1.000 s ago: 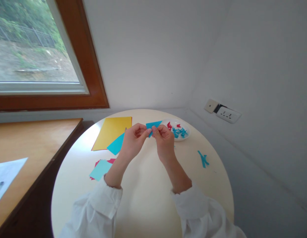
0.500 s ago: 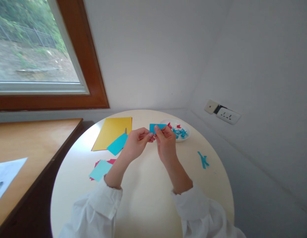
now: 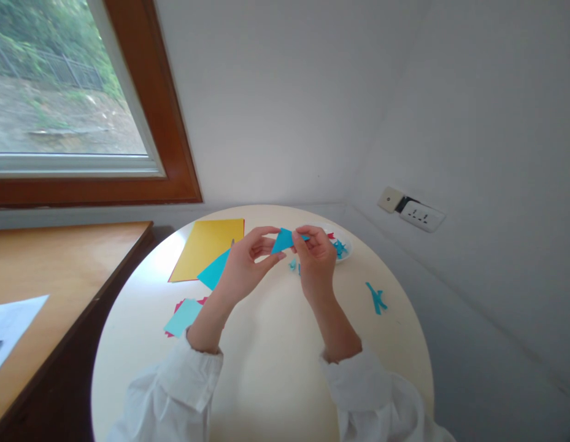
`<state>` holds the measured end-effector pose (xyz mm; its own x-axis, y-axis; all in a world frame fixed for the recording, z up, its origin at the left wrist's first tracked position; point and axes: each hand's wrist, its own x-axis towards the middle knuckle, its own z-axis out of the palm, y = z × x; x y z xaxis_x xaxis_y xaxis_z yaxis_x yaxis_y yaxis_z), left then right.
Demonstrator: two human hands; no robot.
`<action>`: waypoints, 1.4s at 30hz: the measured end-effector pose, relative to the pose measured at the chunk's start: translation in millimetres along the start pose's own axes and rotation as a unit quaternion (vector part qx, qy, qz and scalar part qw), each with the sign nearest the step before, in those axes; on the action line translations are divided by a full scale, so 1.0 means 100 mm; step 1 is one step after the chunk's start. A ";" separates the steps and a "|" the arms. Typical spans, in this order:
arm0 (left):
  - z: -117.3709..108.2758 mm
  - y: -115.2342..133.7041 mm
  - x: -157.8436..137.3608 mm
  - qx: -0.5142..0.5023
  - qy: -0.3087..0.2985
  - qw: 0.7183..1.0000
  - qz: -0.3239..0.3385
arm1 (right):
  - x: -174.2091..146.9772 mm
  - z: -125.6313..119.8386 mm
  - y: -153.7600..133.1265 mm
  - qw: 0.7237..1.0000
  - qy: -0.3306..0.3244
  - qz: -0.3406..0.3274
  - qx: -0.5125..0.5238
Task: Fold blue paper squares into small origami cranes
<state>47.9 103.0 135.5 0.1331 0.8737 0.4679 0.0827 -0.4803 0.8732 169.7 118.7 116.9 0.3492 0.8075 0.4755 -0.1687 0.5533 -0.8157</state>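
Observation:
A small piece of blue paper [image 3: 283, 239] is held up over the far middle of the table, its visible part folded to a slanted, pointed shape. My right hand [image 3: 316, 258] pinches its right end between thumb and fingers. The thumb and forefinger of my left hand [image 3: 248, 261] are at its left corners, gripping it lightly from above and below. Behind my right hand is a white plate [image 3: 348, 255] with small blue paper pieces [image 3: 340, 248] and a red piece [image 3: 331, 236], partly hidden. Small light-blue scraps [image 3: 292, 264] lie between my hands.
At the left lie yellow sheets [image 3: 206, 239], a blue paper sheet [image 3: 213, 270] partly behind my left hand, and a pale blue sheet [image 3: 183, 316] over red paper. Blue strips [image 3: 377, 298] lie at the right of the round table [image 3: 270, 368]. A wooden desk [image 3: 73, 258] stands left.
The blue paper has gone from a flat rectangle to a slanted, pointed shape. My left thumb and forefinger have spread apart, and my right hand has shifted slightly right, covering more of the plate.

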 end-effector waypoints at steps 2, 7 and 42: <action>0.01 -0.03 0.00 0.008 0.020 1.000 0.021 | -0.01 0.01 -0.03 1.000 -0.009 -0.016 -0.016; -0.01 -0.02 -0.01 -0.003 0.053 0.998 0.028 | -0.02 0.00 -0.08 0.997 -0.068 -0.017 -0.016; -0.09 0.00 -0.02 0.097 0.034 0.990 0.101 | -0.03 -0.01 0.01 0.957 -0.190 0.167 0.144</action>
<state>38.2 102.0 135.4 0.0999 0.7588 0.6436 0.2510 -0.6451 0.7217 169.3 116.5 114.0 -0.1198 0.9351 0.3335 -0.4791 0.2398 -0.8444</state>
